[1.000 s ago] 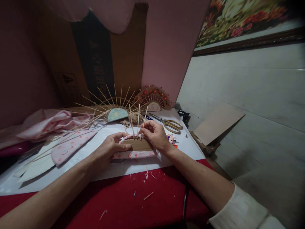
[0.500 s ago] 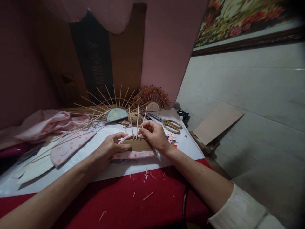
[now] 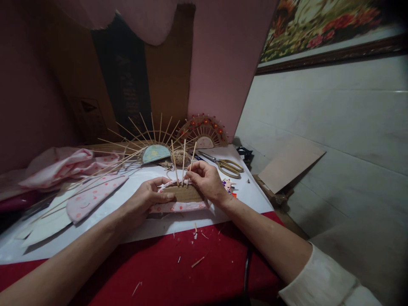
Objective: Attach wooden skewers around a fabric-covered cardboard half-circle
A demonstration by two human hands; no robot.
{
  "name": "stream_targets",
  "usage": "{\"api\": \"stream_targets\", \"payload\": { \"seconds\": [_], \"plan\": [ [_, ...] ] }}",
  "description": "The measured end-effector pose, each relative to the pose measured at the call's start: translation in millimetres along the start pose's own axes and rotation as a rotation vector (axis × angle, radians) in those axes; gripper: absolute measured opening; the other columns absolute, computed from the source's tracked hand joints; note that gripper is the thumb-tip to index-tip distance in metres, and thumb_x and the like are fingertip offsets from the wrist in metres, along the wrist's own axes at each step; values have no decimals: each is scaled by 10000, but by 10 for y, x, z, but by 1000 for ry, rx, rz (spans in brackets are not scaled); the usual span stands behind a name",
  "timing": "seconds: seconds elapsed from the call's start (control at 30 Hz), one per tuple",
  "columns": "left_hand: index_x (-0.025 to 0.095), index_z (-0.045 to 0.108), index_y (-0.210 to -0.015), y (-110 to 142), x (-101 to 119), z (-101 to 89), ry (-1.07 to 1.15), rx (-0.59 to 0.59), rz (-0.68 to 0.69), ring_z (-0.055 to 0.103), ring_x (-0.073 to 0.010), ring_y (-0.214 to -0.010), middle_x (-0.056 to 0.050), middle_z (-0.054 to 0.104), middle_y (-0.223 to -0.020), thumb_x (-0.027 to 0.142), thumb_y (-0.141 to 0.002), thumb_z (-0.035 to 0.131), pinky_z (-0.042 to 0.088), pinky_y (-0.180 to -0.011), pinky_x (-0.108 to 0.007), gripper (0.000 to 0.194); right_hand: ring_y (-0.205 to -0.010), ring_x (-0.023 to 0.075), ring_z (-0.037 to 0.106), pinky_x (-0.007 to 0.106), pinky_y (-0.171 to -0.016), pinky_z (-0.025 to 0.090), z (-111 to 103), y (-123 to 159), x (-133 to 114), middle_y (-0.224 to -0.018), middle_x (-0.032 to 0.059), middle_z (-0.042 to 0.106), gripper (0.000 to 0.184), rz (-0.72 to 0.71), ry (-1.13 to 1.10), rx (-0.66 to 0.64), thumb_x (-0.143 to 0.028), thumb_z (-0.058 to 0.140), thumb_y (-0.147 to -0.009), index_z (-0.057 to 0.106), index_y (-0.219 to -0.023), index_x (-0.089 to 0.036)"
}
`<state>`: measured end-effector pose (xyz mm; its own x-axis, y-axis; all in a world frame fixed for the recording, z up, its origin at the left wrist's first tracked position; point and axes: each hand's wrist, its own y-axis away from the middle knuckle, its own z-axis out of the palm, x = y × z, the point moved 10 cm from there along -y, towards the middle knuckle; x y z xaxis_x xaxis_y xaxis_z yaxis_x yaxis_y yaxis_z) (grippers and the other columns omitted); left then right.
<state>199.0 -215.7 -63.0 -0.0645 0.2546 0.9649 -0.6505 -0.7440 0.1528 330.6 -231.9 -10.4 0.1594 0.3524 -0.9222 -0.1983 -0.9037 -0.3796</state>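
Observation:
A half-round piece of brown cardboard (image 3: 186,195) edged with pink dotted cloth (image 3: 178,207) is held low over the white sheet. My left hand (image 3: 143,199) grips its left end, thumb on the cardboard face and fingers behind. Three thin wooden sticks (image 3: 174,159) stand up out of its top edge. Around the rightmost stick (image 3: 192,156), the thumb and fingers of my right hand (image 3: 207,180) are pinched near its lower part. The right end of the cardboard is partly covered by that hand.
Behind stand a blue half-round piece (image 3: 156,154) with fanned sticks and a flower-trimmed fan (image 3: 204,131). Scissors (image 3: 228,165) and a twine ball (image 3: 180,157) lie nearby. At left are pink dotted cloth (image 3: 70,163) and a dotted half-round piece (image 3: 92,199). Scraps (image 3: 197,262) dot the red cloth (image 3: 159,272).
Both hands keep the same hold on the cardboard and the stick. The sticks have tilted very slightly; otherwise only a small shift of the view shows.

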Motion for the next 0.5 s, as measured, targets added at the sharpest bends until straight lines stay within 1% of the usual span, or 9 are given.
{"api": "stream_targets", "payload": {
  "seconds": [0.3, 0.5],
  "plan": [
    [175, 545, -812, -9, 0, 8, 18, 4, -3, 624, -143, -551, -16, 665, -710, 134, -561, 766, 487, -488, -229, 337, -568, 97, 549, 235, -523, 407, 5, 4, 14, -659, 8, 623, 84, 21, -16, -1, -191, 610, -718, 541, -759, -166],
    [165, 566, -790, 0, 5, 2, 25, 9, 5, 628, -151, -550, -25, 674, -705, 132, -558, 765, 487, -484, -232, 307, -594, 105, 563, 246, -554, 430, 7, 9, 3, -669, 11, 625, 77, 25, -11, -3, -193, 606, -728, 541, -762, -170]
  ]
}}
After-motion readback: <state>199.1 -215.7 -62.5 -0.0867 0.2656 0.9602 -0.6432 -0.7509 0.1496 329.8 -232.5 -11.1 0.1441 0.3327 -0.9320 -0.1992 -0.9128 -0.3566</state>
